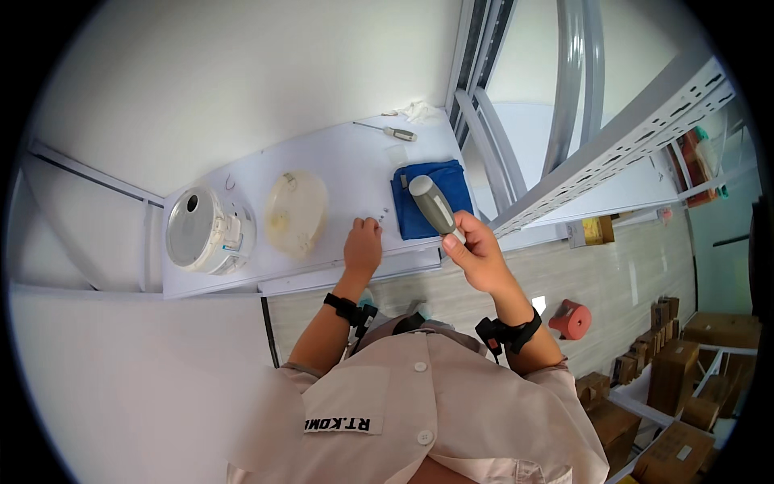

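In my right hand [477, 252] is a thick grey handle with pale ends [435, 208], like a screwdriver's. Its rounded butt is up and away from me; no shaft shows. My fingers and thumb pinch its lower end, above the near edge of a folded blue cloth [453, 181]. My left hand [364, 244] rests by the white table's front edge, fingers curled together at the tips. Whatever they hold, if anything, is too small to make out. Just beyond them lie a few tiny grey pieces [383, 214]. Farther back lies a screwdriver [398, 134] with a grey-and-white handle.
A white lidded bucket [235, 234] stands at the table's left end. Beside it is a translucent yellowish oval lid or dish [300, 206]. Crumpled white tissue [419, 111] lies at the back. A perforated metal frame [601, 149] rises at the right; a red roll [571, 320] is on the floor.
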The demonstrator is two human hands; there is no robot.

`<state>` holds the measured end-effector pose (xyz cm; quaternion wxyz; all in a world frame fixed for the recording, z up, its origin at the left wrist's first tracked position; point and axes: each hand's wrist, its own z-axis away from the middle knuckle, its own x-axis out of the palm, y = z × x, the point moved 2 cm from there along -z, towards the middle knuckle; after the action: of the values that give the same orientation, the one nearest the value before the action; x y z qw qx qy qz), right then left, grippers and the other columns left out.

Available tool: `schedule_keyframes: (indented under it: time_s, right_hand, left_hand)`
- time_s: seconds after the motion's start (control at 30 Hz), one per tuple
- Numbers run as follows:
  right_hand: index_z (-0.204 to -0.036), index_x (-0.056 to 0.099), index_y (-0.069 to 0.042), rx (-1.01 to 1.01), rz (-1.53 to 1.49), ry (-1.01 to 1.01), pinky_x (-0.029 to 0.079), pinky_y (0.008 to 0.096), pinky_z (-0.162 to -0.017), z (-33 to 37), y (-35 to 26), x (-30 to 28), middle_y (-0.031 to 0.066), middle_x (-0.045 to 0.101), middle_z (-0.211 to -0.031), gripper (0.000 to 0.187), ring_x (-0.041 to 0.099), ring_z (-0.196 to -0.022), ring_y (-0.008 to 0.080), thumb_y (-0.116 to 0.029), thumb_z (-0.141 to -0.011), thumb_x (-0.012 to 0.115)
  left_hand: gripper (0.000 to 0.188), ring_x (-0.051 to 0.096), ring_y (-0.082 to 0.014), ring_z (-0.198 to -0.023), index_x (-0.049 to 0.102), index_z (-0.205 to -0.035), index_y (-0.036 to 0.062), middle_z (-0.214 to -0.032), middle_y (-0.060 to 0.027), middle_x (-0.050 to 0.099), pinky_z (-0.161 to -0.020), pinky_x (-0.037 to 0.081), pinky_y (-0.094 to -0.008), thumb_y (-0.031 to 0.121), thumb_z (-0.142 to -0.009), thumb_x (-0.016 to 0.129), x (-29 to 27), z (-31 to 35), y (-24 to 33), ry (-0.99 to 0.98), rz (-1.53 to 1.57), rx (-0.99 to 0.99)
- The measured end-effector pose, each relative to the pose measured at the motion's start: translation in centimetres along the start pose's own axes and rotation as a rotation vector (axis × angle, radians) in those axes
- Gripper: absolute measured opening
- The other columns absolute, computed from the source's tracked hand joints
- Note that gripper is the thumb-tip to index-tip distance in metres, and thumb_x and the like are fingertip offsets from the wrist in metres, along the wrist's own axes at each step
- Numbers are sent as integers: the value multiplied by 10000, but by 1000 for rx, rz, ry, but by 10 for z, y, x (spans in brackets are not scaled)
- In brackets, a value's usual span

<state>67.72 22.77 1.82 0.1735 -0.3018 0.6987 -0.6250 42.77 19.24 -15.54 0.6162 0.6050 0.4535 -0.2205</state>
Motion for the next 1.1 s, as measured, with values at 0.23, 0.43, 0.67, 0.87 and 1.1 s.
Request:
schedule_keyframes:
  time_s: [0.23,0.43,0.67,0.87,1.1]
  right_hand:
    - [-1158,630,-38,-192,274,25,385,245,-750,17,9,-28,-9,480,-968,200,432,-811,91,-208,-1061,673]
    - [-1239,619,-23,-211,33,144,432,255,-832,24,21,-28,40,522,-1121,263,505,-934,114,-196,-1053,684]
    - [-1291,543,-25,-337,-88,86,567,370,-856,8,6,-25,116,482,-1274,312,647,-1017,232,-203,-1061,658]
    - [-1358,465,-32,-287,-165,48,584,376,-895,-3,4,-15,130,556,-1242,400,679,-1070,262,-95,-1027,681]
    - [-1356,427,-38,-297,-244,78,609,404,-935,-11,16,0,162,573,-1279,434,698,-1130,325,-27,-1005,683]
  left_hand:
    - [107,666,-264,-800,657,-1092,70,-995,-114,664,-738,539,-389,140,-1012,669,-16,6,35,88,184,13]
    - [123,652,-104,-823,650,-1118,3,-990,-66,730,-751,553,-288,104,-1049,645,-74,21,108,-335,1039,-158]
    - [99,726,-160,-936,640,-1138,-10,-1075,-107,748,-839,595,-295,27,-1055,600,-100,45,128,-220,876,-50]
    - [146,750,-188,-964,648,-1190,-9,-1104,-128,752,-840,609,-300,61,-1073,597,-97,50,100,-111,1195,-212]
    - [169,753,-192,-932,665,-1193,18,-1073,-115,751,-830,616,-317,142,-1085,624,-95,51,90,-31,1588,-421]
